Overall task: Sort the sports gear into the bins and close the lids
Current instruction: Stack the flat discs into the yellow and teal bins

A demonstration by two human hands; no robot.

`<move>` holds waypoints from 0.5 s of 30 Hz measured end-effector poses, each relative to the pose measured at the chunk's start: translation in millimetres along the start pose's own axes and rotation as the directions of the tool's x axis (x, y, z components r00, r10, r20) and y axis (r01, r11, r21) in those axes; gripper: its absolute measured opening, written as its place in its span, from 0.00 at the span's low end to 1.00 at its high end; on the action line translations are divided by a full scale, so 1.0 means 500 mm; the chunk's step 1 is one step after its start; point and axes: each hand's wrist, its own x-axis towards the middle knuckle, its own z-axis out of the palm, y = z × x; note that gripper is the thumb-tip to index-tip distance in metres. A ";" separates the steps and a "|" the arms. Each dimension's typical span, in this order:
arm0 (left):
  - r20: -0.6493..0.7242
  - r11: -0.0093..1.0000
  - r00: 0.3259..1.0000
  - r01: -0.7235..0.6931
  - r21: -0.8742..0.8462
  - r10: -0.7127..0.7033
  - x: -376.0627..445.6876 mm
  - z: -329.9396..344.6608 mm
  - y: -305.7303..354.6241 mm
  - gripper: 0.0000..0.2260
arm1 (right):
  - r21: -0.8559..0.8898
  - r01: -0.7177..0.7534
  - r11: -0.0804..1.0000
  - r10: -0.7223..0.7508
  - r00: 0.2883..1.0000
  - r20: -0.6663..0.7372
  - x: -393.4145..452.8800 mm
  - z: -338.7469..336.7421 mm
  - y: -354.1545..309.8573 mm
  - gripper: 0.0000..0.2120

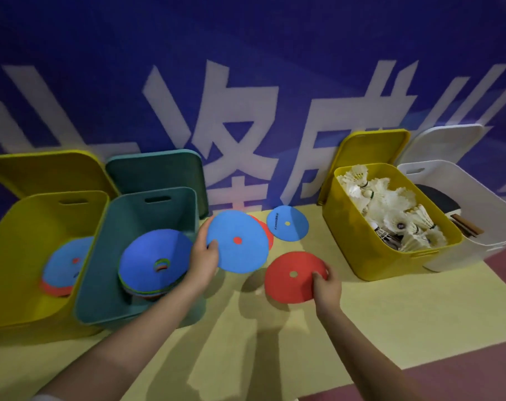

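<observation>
My left hand [203, 256] grips the left edge of a blue disc cone [240, 244], held just right of the teal bin [124, 285]. A red disc [267, 230] peeks out behind it. My right hand [325, 286] holds a red disc cone [292, 277] by its right edge, low over the yellow mat [347, 319]. Another blue disc [287, 223] lies flat on the mat near the wall. The teal bin holds a stack of discs with a blue one on top [155, 259]. A few discs [65, 264] lie in the left yellow bin [23, 273].
At the right, a yellow bin [358, 256] is full of white shuttlecocks [390, 206]. Beside it a white bin [483, 241] holds a table tennis paddle [445, 202]. All four lids lean open against the blue banner wall [246, 82]. Reddish floor borders the mat.
</observation>
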 end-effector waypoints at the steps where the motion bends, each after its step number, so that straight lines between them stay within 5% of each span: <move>1: -0.023 1.000 1.000 -0.014 -0.026 0.013 0.005 -0.028 0.019 0.25 | 0.042 0.027 0.999 -0.027 1.000 -0.011 -0.014 0.025 -0.026 0.18; 7: -0.072 0.987 0.996 -0.064 -0.150 0.053 0.038 -0.184 0.070 0.26 | 0.233 0.128 0.964 -0.117 0.991 -0.061 -0.114 0.172 -0.154 0.17; 15: -0.240 0.983 0.966 -0.131 -0.130 0.097 0.064 -0.424 0.032 0.25 | 0.271 0.161 0.949 -0.195 0.975 0.106 -0.277 0.361 -0.201 0.18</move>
